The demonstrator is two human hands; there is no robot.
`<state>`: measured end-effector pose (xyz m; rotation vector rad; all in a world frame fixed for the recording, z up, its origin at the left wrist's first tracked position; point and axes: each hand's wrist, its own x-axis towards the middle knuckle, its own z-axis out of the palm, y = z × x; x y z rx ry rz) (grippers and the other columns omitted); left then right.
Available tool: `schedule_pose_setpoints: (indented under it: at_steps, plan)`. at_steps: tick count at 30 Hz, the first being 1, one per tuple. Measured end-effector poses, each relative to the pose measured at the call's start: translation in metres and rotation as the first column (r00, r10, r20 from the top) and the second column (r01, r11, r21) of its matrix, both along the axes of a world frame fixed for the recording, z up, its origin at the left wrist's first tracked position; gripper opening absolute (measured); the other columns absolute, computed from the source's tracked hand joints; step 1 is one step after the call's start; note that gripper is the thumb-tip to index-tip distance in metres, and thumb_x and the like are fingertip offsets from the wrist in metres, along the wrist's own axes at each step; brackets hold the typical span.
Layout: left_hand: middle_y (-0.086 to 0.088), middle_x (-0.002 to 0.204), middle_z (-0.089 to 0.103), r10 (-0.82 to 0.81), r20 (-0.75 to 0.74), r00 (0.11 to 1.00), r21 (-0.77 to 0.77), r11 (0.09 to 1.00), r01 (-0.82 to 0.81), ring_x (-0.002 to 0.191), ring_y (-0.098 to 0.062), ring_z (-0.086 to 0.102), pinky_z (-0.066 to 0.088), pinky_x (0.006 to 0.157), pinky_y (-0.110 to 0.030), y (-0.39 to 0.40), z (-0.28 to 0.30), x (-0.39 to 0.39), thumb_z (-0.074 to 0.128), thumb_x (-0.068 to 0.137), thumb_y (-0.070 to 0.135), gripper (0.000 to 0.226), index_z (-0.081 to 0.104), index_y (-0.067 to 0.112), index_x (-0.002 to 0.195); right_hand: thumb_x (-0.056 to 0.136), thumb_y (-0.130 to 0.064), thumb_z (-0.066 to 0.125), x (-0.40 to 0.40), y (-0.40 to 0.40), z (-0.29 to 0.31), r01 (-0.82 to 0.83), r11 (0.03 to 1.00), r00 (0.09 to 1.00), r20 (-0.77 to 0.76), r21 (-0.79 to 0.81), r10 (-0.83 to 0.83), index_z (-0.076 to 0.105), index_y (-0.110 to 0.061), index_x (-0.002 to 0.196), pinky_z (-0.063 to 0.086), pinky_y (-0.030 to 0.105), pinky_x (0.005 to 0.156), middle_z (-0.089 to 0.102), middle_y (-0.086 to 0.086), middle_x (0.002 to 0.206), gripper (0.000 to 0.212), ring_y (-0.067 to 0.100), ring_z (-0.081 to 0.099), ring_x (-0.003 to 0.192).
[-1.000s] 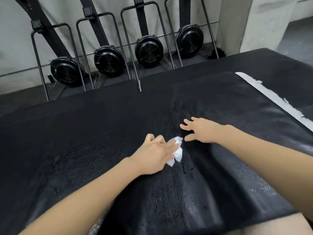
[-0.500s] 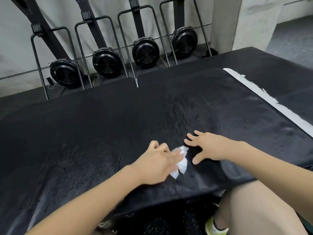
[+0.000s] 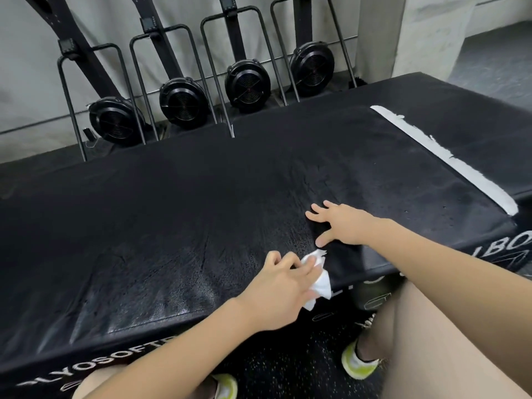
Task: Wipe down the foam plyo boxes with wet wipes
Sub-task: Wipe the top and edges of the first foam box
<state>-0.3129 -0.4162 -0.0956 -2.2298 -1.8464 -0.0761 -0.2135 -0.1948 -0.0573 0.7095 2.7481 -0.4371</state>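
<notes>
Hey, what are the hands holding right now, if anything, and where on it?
The left hand grips a bunched white wet wipe by its upper part; the loose end hangs past the plyo box edge. The right hand holds nothing, resting spread on the box.

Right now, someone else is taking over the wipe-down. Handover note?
Left hand: holds the wet wipe against the near edge of the foam plyo box.
Right hand: open, flat on the box top, bracing.
Done: top near the front edge looks damp and streaked.
Left: whether the far top is done is unclear. The neighbouring box and the front faces look unwiped.
</notes>
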Motion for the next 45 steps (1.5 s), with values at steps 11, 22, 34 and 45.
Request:
schedule_pose_setpoints:
  at_steps: [11,22,34,45]
  plan:
    - [0.003,0.131,0.056,0.123,-0.187,0.975,0.174,0.981,-0.09,0.086,-0.02,0.047,0.037,0.075,-0.038,0.022,-0.024,0.034,0.052,0.097,0.043,0.043,0.055,0.018,0.132,0.1,-0.046,0.052,0.008,-0.007,0.0,-0.029,0.997,0.999,0.022,0.066,0.028,0.013,-0.03,0.159,0.02,0.035,0.117,0.004,-0.006,0.167,0.072,0.025,0.002,0.154]
    - [-0.001,0.146,0.055,0.163,-0.229,0.96,0.261,0.96,-0.101,0.094,-0.02,0.059,0.037,0.085,-0.041,-0.07,-0.034,-0.028,0.051,0.103,0.034,0.042,0.056,0.014,0.14,0.109,-0.027,0.039,0.013,-0.008,-0.007,-0.112,0.98,0.993,0.063,0.164,0.103,0.013,-0.031,0.159,0.017,0.034,0.118,-0.002,0.001,0.168,0.056,0.027,-0.001,0.154]
    - [-0.004,0.138,0.057,0.214,-0.17,0.962,0.24,0.956,-0.17,0.093,-0.021,0.049,0.033,0.084,-0.042,0.049,-0.047,0.069,0.05,0.098,0.05,0.053,0.055,0.013,0.137,0.1,-0.041,0.055,0.017,0.006,-0.004,-0.006,0.995,0.994,-0.111,-0.1,-0.005,0.031,-0.031,0.155,0.009,0.034,0.121,0.016,-0.007,0.165,0.06,0.015,0.006,0.153]
    - [0.019,0.14,0.051,0.282,0.344,0.896,-0.125,0.959,-0.254,0.105,-0.017,0.033,0.029,0.089,-0.038,0.063,0.006,0.039,0.032,0.086,0.075,0.073,0.06,0.027,0.133,0.098,-0.027,0.059,0.064,-0.024,-0.001,0.267,0.932,0.723,-0.589,-0.244,-0.361,0.072,-0.031,0.119,0.05,0.015,0.069,0.074,-0.013,0.088,0.025,0.004,0.067,0.077]
